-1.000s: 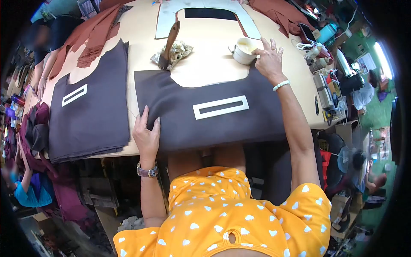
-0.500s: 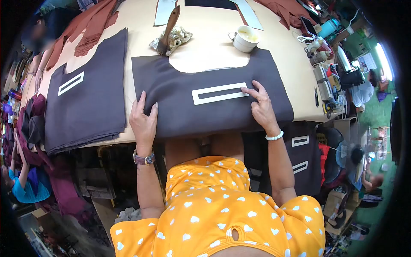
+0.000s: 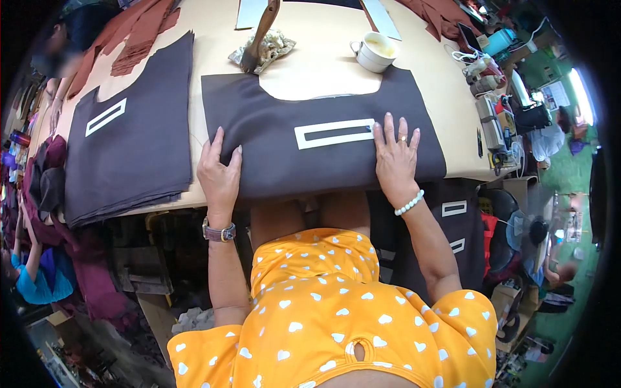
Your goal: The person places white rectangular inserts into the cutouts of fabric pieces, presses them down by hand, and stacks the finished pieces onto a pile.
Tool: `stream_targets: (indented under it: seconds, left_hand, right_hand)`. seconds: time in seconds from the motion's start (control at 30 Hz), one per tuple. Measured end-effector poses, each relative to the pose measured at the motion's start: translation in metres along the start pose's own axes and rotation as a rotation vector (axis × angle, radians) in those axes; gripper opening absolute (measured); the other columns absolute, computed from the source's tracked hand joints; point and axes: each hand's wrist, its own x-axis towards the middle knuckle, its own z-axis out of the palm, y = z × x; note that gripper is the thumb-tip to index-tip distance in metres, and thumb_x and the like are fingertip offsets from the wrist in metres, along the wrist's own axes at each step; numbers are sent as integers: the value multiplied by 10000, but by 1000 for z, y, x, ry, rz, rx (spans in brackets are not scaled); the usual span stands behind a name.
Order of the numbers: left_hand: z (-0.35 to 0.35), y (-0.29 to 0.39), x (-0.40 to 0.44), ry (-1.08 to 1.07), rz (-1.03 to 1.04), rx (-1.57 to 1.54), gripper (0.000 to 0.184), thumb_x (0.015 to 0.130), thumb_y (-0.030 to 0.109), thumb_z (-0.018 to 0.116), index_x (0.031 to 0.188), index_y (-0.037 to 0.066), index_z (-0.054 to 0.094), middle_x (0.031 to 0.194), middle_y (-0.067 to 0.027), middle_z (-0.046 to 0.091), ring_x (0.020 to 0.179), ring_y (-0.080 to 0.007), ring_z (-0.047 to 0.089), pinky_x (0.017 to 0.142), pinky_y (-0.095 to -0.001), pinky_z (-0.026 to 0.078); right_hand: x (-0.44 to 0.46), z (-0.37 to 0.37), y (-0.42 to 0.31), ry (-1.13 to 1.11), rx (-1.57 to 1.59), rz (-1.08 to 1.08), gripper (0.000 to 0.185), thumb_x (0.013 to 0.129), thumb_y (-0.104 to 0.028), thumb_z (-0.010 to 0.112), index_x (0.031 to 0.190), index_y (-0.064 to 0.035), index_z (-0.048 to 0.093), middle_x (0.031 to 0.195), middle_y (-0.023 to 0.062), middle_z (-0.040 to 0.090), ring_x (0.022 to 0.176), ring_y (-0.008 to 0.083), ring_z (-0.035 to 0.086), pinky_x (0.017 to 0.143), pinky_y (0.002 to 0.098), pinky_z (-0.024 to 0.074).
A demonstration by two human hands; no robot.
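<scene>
Your left hand [image 3: 218, 178] and right hand [image 3: 396, 163] spread over the cloth [image 3: 272, 155] at the surface's [image 3: 317, 42] near edge — each grip released, probably steadying cloth beside the frame [image 3: 300, 138].

Fabric panel [image 3: 272, 155] is lying at the table's [image 3: 446, 110] near edge, right of a fabric stack [image 3: 139, 155].
One rectangular frame [image 3: 336, 141] is resting on the panel, right of its middle, and a second frame [image 3: 106, 123] is resting on the stack; behind the panel, a brush [image 3: 257, 42] is leaning over a plastic bag [image 3: 279, 48] on the left, while a cup [image 3: 374, 59] is standing on the right; farther right, a bottle [image 3: 498, 41] is standing near the table's side, and cloth pieces [image 3: 142, 39] are lying behind the stack.
</scene>
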Motion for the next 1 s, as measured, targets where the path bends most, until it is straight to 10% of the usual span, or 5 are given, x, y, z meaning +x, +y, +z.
stream_targets:
  seconds: [1.0]
  left_hand:
    - [-3, 4, 0, -50, -63, -20, 448, 766, 80, 673, 1189, -12, 555, 1043, -184, 599, 946, -283, 585, 847, -342, 432]
  right_hand:
    - [10, -21, -32, -113, -118, -171, 582, 878, -219, 456, 1419, -140, 258, 1448, 115, 243, 1307, 358, 272, 1063, 565, 147]
